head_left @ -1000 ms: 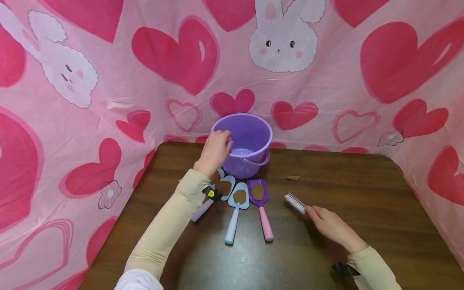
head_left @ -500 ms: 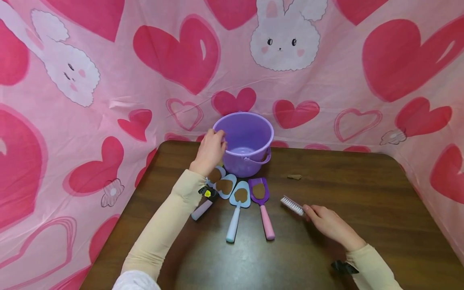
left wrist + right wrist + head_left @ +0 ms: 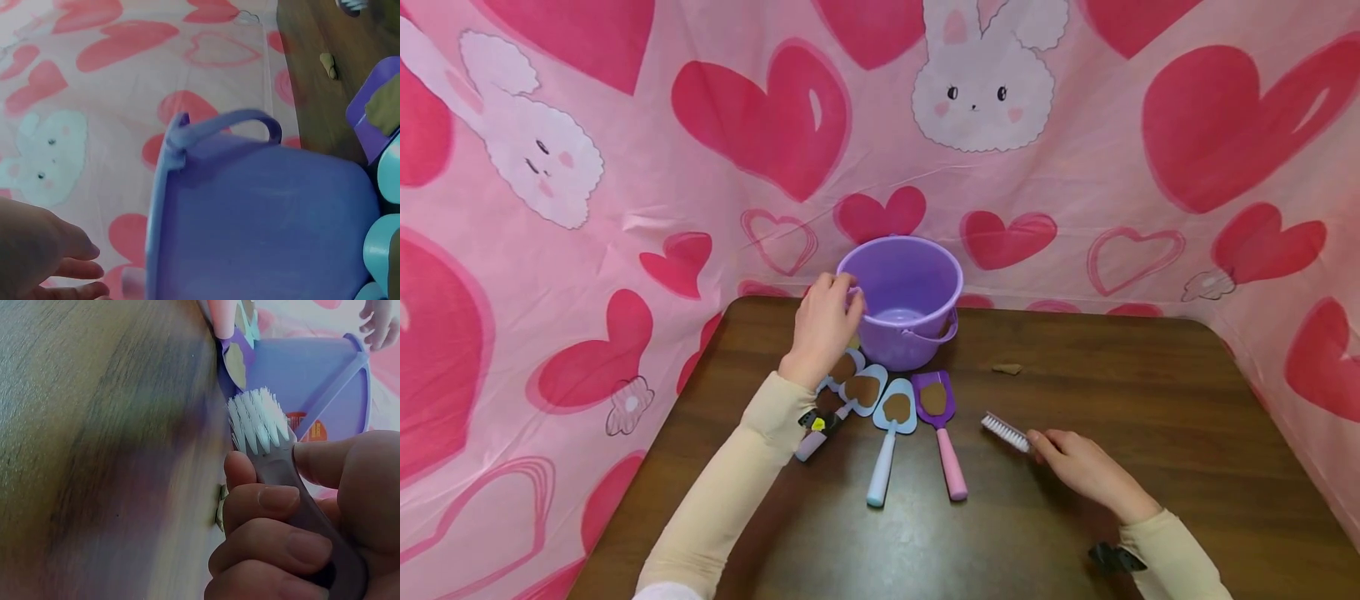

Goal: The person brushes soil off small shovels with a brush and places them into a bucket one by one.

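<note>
Holding: a white-bristled brush (image 3: 1005, 432), its dark handle wrapped by the curled fingers of my right hand (image 3: 1086, 467).
Left hand (image 3: 820, 329): fingers relaxed and slightly spread, just beside the bucket's rim and apart from it.
Bucket (image 3: 891, 346): purple, upright, immediately right of my left hand; its bail (image 3: 936, 338) hangs on the side toward my right hand.
Scoops: four, fanned between my hands, each blade with a brown patch. The pink-handled scoop (image 3: 951, 462) lies nearest my right hand, the pale blue scoop (image 3: 882, 467) next; the other two lie by my left wrist, partly hidden.
Brown piece (image 3: 1007, 368): small, beyond the brush, ahead of my right hand.
Counter (image 3: 1150, 392): dark wood, under both hands.
</note>
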Action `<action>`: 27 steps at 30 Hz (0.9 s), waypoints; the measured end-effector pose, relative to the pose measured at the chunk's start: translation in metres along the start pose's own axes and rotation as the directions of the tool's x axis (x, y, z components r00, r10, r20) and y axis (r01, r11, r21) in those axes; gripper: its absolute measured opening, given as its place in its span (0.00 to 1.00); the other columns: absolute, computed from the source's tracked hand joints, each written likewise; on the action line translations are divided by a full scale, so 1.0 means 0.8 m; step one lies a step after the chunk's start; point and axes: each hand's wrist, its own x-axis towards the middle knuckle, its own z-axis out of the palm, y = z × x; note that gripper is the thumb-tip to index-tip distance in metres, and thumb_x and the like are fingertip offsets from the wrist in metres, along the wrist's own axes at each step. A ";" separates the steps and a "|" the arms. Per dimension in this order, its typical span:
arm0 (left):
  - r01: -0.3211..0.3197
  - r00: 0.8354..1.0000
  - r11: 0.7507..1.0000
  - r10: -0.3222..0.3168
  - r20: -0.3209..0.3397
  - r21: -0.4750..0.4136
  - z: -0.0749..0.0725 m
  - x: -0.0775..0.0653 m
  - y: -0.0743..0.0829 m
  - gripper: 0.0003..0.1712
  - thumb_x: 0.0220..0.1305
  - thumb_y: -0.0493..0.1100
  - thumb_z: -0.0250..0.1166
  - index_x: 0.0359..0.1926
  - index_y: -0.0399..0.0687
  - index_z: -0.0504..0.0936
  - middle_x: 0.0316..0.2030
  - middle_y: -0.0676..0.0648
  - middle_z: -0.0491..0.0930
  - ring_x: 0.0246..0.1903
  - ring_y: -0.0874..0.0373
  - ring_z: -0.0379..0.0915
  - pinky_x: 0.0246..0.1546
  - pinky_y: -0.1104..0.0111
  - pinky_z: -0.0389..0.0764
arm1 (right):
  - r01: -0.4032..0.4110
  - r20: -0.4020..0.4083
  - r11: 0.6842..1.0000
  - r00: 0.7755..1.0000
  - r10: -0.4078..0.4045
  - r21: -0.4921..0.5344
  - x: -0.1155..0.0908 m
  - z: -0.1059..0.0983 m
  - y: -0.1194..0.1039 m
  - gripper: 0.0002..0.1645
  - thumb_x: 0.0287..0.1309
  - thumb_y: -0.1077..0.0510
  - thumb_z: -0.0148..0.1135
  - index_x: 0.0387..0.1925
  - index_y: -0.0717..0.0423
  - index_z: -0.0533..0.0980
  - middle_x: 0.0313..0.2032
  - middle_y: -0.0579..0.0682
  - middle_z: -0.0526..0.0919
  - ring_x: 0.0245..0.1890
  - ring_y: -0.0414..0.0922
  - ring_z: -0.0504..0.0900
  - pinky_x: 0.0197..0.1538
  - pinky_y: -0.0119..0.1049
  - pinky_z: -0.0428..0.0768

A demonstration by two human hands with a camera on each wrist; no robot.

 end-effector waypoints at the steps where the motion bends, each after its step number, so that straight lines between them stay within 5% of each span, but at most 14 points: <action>1: -0.021 1.000 1.000 0.021 -0.023 0.007 -0.001 -0.003 0.002 0.10 0.72 0.40 0.61 0.46 0.37 0.84 0.40 0.37 0.80 0.41 0.39 0.79 0.44 0.49 0.79 | 0.001 -0.001 1.000 1.000 -0.001 -0.003 0.000 0.000 0.000 0.24 0.79 0.43 0.50 0.33 0.56 0.78 0.26 0.48 0.73 0.28 0.45 0.71 0.34 0.41 0.69; 7: -0.127 0.988 0.992 0.128 -0.085 0.019 -0.005 -0.029 0.014 0.05 0.70 0.38 0.64 0.40 0.40 0.84 0.34 0.40 0.81 0.35 0.40 0.76 0.38 0.49 0.75 | 0.006 -0.007 1.000 1.000 -0.006 -0.005 0.001 0.001 0.000 0.24 0.79 0.43 0.51 0.32 0.56 0.77 0.25 0.48 0.71 0.26 0.45 0.70 0.33 0.41 0.69; 14: -0.149 0.986 0.989 0.150 -0.079 0.015 -0.002 -0.057 0.018 0.04 0.69 0.38 0.67 0.40 0.41 0.85 0.34 0.41 0.82 0.35 0.41 0.78 0.37 0.50 0.77 | 0.009 0.007 1.000 1.000 -0.009 -0.005 0.001 0.002 -0.002 0.24 0.79 0.42 0.51 0.32 0.56 0.77 0.24 0.48 0.71 0.26 0.45 0.70 0.32 0.40 0.68; 27: -0.267 0.962 0.963 0.264 0.066 0.034 0.036 -0.106 0.023 0.05 0.67 0.39 0.71 0.35 0.43 0.83 0.27 0.47 0.77 0.27 0.47 0.77 0.28 0.55 0.75 | 0.009 0.017 1.000 1.000 -0.009 -0.004 0.003 0.001 -0.003 0.24 0.79 0.43 0.51 0.33 0.56 0.76 0.25 0.49 0.71 0.27 0.45 0.70 0.33 0.41 0.68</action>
